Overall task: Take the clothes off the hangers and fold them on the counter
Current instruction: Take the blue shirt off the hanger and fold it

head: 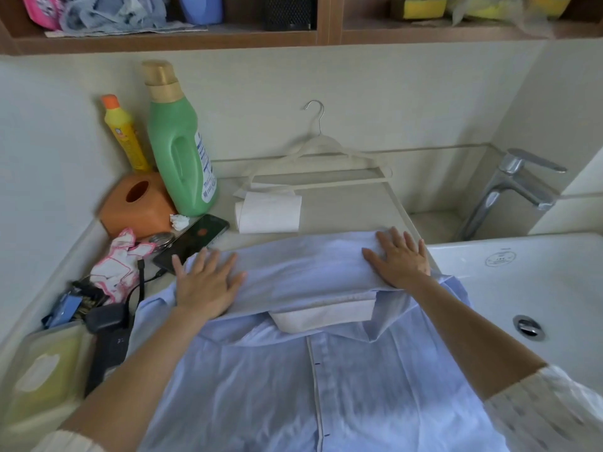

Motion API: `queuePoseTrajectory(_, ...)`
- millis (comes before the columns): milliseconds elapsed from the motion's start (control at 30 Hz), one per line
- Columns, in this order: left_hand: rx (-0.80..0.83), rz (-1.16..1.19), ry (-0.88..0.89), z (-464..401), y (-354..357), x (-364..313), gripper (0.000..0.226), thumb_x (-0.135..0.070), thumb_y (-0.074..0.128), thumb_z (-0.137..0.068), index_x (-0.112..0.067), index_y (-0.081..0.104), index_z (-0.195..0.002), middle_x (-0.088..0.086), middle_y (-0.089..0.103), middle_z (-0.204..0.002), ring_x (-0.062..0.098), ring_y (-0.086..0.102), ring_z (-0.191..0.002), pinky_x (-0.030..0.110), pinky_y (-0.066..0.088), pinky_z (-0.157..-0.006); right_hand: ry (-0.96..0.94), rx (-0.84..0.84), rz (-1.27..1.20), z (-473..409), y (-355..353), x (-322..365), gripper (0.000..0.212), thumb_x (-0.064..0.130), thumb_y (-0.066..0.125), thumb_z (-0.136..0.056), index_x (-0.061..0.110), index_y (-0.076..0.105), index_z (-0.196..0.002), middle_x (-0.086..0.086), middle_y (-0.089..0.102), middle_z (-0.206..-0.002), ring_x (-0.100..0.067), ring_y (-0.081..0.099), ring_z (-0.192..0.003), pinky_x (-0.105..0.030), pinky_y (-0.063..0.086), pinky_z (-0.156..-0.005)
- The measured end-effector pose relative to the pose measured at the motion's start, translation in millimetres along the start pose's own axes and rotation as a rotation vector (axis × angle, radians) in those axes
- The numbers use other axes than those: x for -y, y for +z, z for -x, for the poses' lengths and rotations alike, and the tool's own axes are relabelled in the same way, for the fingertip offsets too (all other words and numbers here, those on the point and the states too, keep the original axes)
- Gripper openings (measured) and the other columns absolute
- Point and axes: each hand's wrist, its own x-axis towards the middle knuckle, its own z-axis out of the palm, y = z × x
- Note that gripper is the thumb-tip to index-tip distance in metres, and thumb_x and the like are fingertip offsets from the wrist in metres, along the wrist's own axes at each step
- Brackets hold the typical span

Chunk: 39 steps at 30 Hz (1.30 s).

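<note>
- The left hand point(205, 285) lies flat on the left part of the folded band of the shirt point(293, 370), fingers straight and a little spread, pressing and not gripping.
- The shirt is light blue and lies on the counter point(342, 207), button front up. Its lower body comes toward the person, and its right edge reaches onto the rim of the sink point(522, 288).
- The long axis of the body runs from near to far, with the placket point(315, 370) down the middle. The collar point(323, 316) is at the far end, partly under the band, which runs left to right across it.
- I judge the cloth to be thin, soft and light. It has no stiffness, so it will sag if lifted by one point, and it may slide on the smooth counter. Only the collar looks firmer.
- A good hold would be at the two ends of the band, or at both side edges of the body together, so that the fold stays straight.
- The empty hanger point(321, 158) leans at the back wall, apart from the shirt.
- The right hand point(401, 259) lies flat on the right end of the band, fingers straight, also only pressing.
</note>
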Motion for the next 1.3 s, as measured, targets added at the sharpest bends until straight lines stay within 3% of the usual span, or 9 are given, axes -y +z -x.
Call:
queuePoseTrajectory(133, 0.006, 0.007, -0.063, -9.2, -7.7, 9.1, 0.058, -0.055, 0.009, -0.097, -0.033, 0.014, -0.150, -0.003, 0.007, -0.160, 0.024, -0.001, -0.147, 0.063, -0.003, -0.110, 0.091, 0.044, -0.047, -5.6, -5.5, 8.7, 0.071, 0.062, 0.023, -0.094, 0.024, 0.009, -0.153, -0.003, -0.002, -0.161, -0.024, -0.003, -0.148, -0.045, -0.004, -0.118)
queuePoseTrajectory(267, -0.519, 0.339, 0.235, 16.1, -21.9, -16.7, 0.049, -0.045, 0.035, -0.095, -0.014, 0.062, -0.121, 0.007, 0.056, -0.131, 0.028, 0.051, -0.123, 0.054, 0.036, -0.099, -0.173, -0.232, -0.304, 31.0, -24.6, 20.3, 0.061, 0.020, 0.057, -0.084, 0.020, 0.040, -0.143, -0.009, 0.031, -0.152, -0.028, 0.024, -0.142, -0.033, 0.019, -0.113)
queuePoseTrajectory(333, -0.405, 0.634, 0.525, 42.3, -36.6, -37.9, 0.067, -0.065, 0.029, -0.089, -0.017, 0.064, -0.121, -0.004, 0.057, -0.127, 0.011, 0.049, -0.119, 0.032, 0.041, -0.097, -0.493, -0.223, -0.511, 63.6, -32.9, 20.3, 0.058, 0.011, 0.057, -0.070, 0.013, 0.058, -0.128, -0.009, 0.053, -0.135, -0.027, 0.044, -0.130, -0.021, 0.028, -0.105)
queuePoseTrajectory(433, -0.282, 0.405, 0.750, 72.5, -31.2, -59.6, 0.071, -0.074, 0.042, -0.076, -0.027, 0.059, -0.125, -0.009, 0.049, -0.134, 0.004, 0.040, -0.120, 0.021, 0.040, -0.094, -0.721, -0.065, -0.319, 96.4, -23.6, 11.3, 0.060, 0.043, 0.060, -0.067, 0.020, 0.064, -0.122, -0.004, 0.056, -0.132, -0.018, 0.042, -0.129, -0.034, 0.029, -0.106)
queuePoseTrajectory(767, -0.706, 0.303, 0.658, 87.9, -44.7, -80.8, 0.043, -0.013, 0.041, -0.074, -0.010, 0.074, -0.102, 0.001, 0.073, -0.094, 0.018, 0.071, -0.077, 0.025, 0.052, -0.063, -0.742, -0.674, -0.193, 116.7, -14.0, 28.6, 0.034, 0.012, 0.047, -0.077, 0.007, 0.072, -0.100, -0.005, 0.071, -0.094, -0.025, 0.068, -0.078, -0.028, 0.055, -0.059)
queuePoseTrajectory(967, -0.426, 0.225, 0.665, 94.7, -15.4, -76.8, 0.052, -0.008, 0.081, -0.046, -0.019, 0.074, -0.096, -0.006, 0.073, -0.091, 0.014, 0.071, -0.072, 0.020, 0.051, -0.049, -0.689, -0.367, -0.149, 130.1, 4.3, 24.2, 0.027, 0.022, 0.038, -0.081, 0.015, 0.064, -0.081, 0.000, 0.065, -0.079, -0.025, 0.063, -0.072, -0.031, 0.049, -0.048)
queuePoseTrajectory(1133, -0.217, 0.337, 0.392, 92.7, -41.0, -92.7, 0.051, -0.049, 0.024, -0.082, -0.020, 0.066, -0.088, 0.001, 0.070, -0.093, 0.026, 0.065, -0.090, 0.029, 0.048, -0.067, -0.650, -0.401, -0.270, 122.8, -15.3, 41.2, 0.039, 0.035, 0.034, -0.091, 0.016, 0.064, -0.073, 0.001, 0.067, -0.080, -0.026, 0.064, -0.079, -0.036, 0.054, -0.062)
queuePoseTrajectory(1200, -0.248, 0.409, 0.277, 75.3, -42.7, -106.6, 0.042, -0.042, 0.034, -0.089, -0.020, 0.067, -0.102, 0.004, 0.067, -0.111, 0.029, 0.061, -0.105, 0.033, 0.048, -0.079, -0.590, -0.440, -0.222, 112.0, -19.9, 65.4, 0.047, 0.035, 0.032, -0.090, 0.013, 0.068, -0.110, -0.008, 0.067, -0.116, -0.028, 0.062, -0.110, -0.041, 0.053, -0.088)
queuePoseTrajectory(1300, -0.096, 0.290, 0.274, 66.4, -21.3, -114.6, 0.062, -0.050, 0.035, -0.084, -0.010, 0.059, -0.125, 0.010, 0.058, -0.131, 0.028, 0.057, -0.119, 0.047, 0.046, -0.093, -0.367, -0.062, -0.086, 102.2, 3.9, 80.9, 0.088, 0.059, 0.001, -0.076, 0.017, 0.024, -0.150, -0.003, 0.018, -0.158, -0.019, 0.015, -0.146, -0.051, 0.011, -0.116)
